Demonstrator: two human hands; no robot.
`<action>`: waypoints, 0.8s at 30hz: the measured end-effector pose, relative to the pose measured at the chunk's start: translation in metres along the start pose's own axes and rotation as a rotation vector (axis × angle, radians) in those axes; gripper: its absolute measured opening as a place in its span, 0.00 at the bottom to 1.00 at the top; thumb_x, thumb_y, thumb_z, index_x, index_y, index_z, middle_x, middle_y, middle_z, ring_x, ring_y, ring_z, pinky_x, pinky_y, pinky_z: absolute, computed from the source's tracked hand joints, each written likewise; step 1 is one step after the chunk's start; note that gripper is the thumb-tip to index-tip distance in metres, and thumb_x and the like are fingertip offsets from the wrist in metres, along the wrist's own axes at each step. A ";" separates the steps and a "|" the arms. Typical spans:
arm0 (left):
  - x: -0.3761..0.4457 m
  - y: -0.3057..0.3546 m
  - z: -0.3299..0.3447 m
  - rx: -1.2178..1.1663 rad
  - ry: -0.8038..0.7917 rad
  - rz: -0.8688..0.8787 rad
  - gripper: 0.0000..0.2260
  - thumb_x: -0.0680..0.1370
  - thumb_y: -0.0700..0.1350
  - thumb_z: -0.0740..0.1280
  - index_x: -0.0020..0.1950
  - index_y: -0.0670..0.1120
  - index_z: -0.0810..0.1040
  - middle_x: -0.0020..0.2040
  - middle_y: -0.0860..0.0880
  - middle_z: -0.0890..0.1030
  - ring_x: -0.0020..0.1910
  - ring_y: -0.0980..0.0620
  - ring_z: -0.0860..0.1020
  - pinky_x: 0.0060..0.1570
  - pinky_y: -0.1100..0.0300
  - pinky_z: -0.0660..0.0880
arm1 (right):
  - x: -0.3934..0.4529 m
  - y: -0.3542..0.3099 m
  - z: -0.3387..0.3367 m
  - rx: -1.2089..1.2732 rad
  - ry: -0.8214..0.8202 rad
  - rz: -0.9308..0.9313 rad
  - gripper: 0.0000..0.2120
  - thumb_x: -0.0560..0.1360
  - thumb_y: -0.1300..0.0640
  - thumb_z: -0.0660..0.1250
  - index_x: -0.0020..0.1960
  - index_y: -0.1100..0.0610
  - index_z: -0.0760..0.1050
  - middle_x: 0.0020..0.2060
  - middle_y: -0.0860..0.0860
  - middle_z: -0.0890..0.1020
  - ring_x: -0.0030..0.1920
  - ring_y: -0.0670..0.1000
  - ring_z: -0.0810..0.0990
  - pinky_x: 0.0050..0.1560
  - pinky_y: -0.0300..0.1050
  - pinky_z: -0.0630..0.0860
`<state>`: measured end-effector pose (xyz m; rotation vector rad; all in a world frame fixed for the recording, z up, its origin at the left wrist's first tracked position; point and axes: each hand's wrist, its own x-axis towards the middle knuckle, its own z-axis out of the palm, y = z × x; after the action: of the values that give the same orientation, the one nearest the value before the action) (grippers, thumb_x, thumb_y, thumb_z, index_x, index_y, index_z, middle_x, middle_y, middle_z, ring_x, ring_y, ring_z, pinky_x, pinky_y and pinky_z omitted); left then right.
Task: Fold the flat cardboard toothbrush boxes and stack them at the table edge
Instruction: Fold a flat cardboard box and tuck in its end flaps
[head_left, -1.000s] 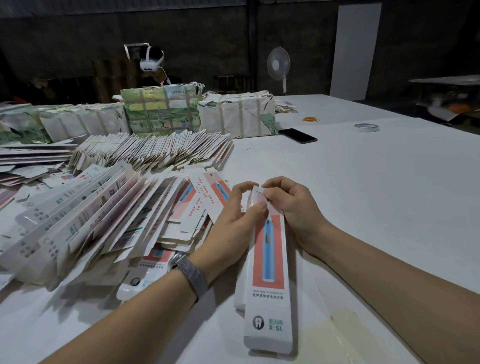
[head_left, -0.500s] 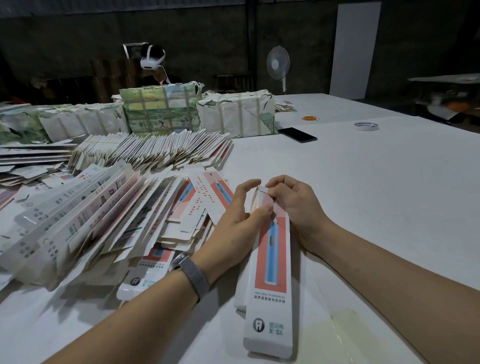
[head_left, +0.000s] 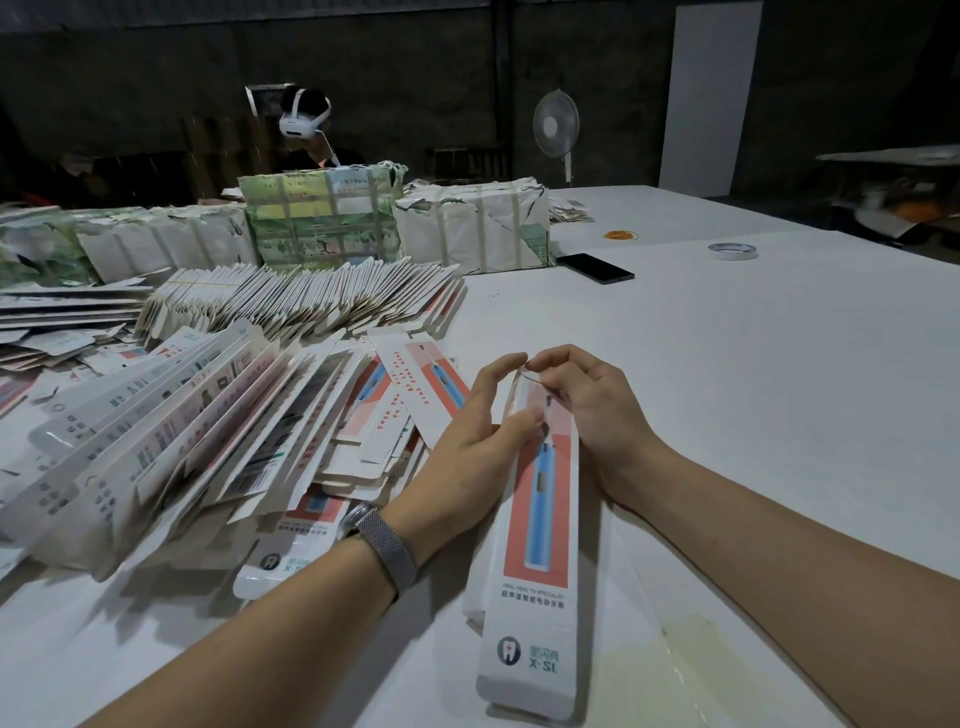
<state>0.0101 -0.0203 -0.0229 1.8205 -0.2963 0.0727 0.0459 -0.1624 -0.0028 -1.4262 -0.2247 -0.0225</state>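
Grip, two-handed, on one toothbrush box (head_left: 537, 525): left hand (head_left: 475, 457) braces the box's left long edge with thumb and curled fingers closed on it near the far end; right hand (head_left: 589, 410) pinches the small end flap at the far tip between thumb and forefinger, so both hands are closed on the same item. Location: box lies lengthwise on the white desk (head_left: 727, 364), directly in front of the person, near end toward the desk edge, far end lifted slightly in the hands; the body appears already opened into a sleeve, far end not yet tucked shut. Handling, as judged: thin printed card, very light, stiff along its length but easily creased or dented across a panel; glossy face likely a little slippery; flaps small and liable to tear or buckle if forced. Recommended hold: along the long folded edges, where the card is doubled and stiffest, with fingertip pressure only on the flap's score line; avoid squeezing the broad red-and-blue face. Adjacent stock: fanned pile of flat boxes (head_left: 171, 436) to the left, touching or nearly touching the left forearm; a second row of flat boxes (head_left: 311, 301) behind it; wrapped bundles (head_left: 467, 228) further back. Other items on desk, well apart: phone (head_left: 595, 268), tape roll (head_left: 732, 251). Wrist band (head_left: 382, 545) on left arm.
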 end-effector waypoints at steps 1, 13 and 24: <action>0.000 -0.001 0.000 0.000 0.003 0.002 0.24 0.75 0.60 0.63 0.71 0.67 0.64 0.51 0.50 0.85 0.47 0.51 0.86 0.48 0.58 0.82 | 0.000 0.001 0.000 -0.008 0.002 0.000 0.14 0.79 0.65 0.59 0.40 0.53 0.78 0.35 0.51 0.81 0.34 0.49 0.79 0.35 0.43 0.79; -0.002 0.002 0.000 0.015 -0.023 -0.010 0.26 0.75 0.61 0.61 0.73 0.67 0.62 0.53 0.51 0.84 0.47 0.53 0.86 0.47 0.60 0.83 | 0.003 0.001 0.000 -0.051 0.058 0.012 0.14 0.79 0.65 0.60 0.38 0.55 0.78 0.32 0.51 0.81 0.33 0.51 0.79 0.35 0.43 0.79; -0.003 0.004 -0.001 0.034 -0.066 -0.013 0.27 0.75 0.60 0.61 0.74 0.66 0.61 0.53 0.50 0.85 0.48 0.50 0.86 0.55 0.50 0.83 | 0.006 0.004 -0.006 -0.027 0.041 0.030 0.14 0.75 0.62 0.68 0.31 0.53 0.77 0.29 0.52 0.77 0.30 0.51 0.77 0.32 0.43 0.77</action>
<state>0.0061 -0.0196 -0.0190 1.8611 -0.3310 0.0089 0.0530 -0.1668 -0.0061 -1.4549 -0.1697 -0.0299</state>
